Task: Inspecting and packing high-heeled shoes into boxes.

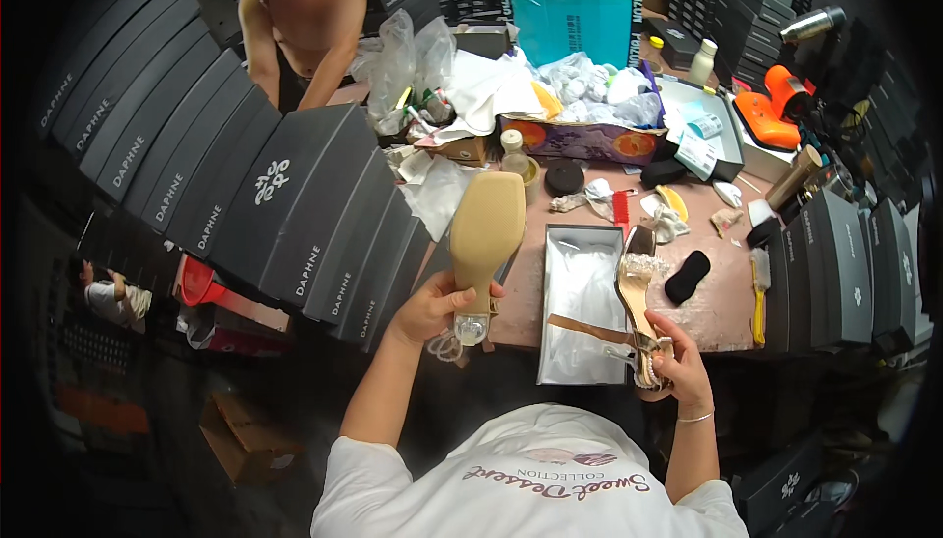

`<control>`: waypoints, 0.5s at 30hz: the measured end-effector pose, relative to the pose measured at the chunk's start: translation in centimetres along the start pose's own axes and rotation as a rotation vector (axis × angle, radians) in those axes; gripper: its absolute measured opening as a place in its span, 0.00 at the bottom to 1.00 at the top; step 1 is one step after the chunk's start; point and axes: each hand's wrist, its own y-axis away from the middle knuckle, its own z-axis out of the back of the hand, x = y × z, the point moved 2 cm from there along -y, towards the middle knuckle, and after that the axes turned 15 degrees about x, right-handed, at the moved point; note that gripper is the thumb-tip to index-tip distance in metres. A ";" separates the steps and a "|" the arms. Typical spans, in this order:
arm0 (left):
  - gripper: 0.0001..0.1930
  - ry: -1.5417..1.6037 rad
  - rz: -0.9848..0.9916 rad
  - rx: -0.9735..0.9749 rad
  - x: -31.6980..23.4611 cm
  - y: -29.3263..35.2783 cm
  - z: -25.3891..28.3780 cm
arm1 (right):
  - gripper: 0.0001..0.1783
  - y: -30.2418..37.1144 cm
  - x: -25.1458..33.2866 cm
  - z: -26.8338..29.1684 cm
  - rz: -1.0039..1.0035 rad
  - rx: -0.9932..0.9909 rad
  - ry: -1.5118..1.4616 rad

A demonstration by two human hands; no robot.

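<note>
Left hand (432, 307) pinches a smooth beige-soled sandal (488, 224) just above its clear heel (471, 331), toe pointing away from the wearer, while the right hand (682, 366) pinches a second sandal (634, 294) by the rear, among pearl-like beads (642, 371). Between the two grips, the second sandal's flat brown strap (589, 329) juts across a shoebox (547, 278) lined with crinkled white tissue (584, 287) and could snag on the rim if that shoe were lowered carelessly. Too slack a hold might let the slick-looking sole slip, and a knock could loosen the glittery, translucent band (644, 265) across the other's front.
</note>
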 end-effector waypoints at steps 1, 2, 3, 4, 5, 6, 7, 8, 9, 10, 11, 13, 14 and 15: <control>0.17 -0.009 -0.039 0.004 -0.2 -0.5 -0.7 | 0.40 0.1 0.2 0.3 0.031 0.004 0.026; 0.18 0.016 -0.057 -0.011 -0.4 -1.1 -1.3 | 0.38 0.4 0.3 1.0 0.039 -0.005 0.094; 0.19 0.052 -0.070 -0.030 -0.4 -1.6 -1.8 | 0.37 0.6 0.7 1.3 -0.009 -0.034 0.160; 0.20 0.089 -0.083 -0.054 -0.4 -2.1 -2.0 | 0.36 0.4 1.3 1.6 -0.062 -0.059 0.224; 0.24 0.214 -0.060 -0.087 -0.1 -2.2 -2.1 | 0.36 0.5 1.2 2.7 -0.120 -0.039 0.308; 0.24 0.283 -0.065 -0.119 0.0 -2.5 -2.2 | 0.35 0.0 0.7 4.1 -0.169 -0.014 0.397; 0.23 0.296 -0.075 -0.131 0.3 -2.6 -2.6 | 0.34 -0.7 0.2 5.2 -0.155 -0.006 0.513; 0.23 0.299 -0.090 -0.156 0.3 -2.4 -2.8 | 0.34 -1.5 0.0 6.0 -0.212 0.029 0.572; 0.22 0.213 -0.073 -0.156 0.5 -2.6 -2.8 | 0.34 -2.2 -1.0 7.0 -0.226 0.037 0.597; 0.21 0.127 -0.056 -0.157 0.8 -3.2 -3.0 | 0.35 -2.6 -2.3 8.3 -0.241 0.047 0.624; 0.22 0.079 -0.008 -0.209 0.8 -3.8 -3.6 | 0.35 -3.1 -4.0 9.8 -0.280 0.039 0.640; 0.25 0.064 0.020 -0.219 1.1 -4.6 -4.3 | 0.36 -3.9 -5.5 10.5 -0.274 0.011 0.875; 0.27 0.022 0.023 -0.232 1.4 -5.1 -4.4 | 0.36 -4.4 -5.5 10.2 -0.269 -0.051 1.016; 0.34 -0.019 0.020 -0.254 1.4 -5.3 -4.6 | 0.36 -4.8 -4.3 8.7 -0.098 -0.183 1.245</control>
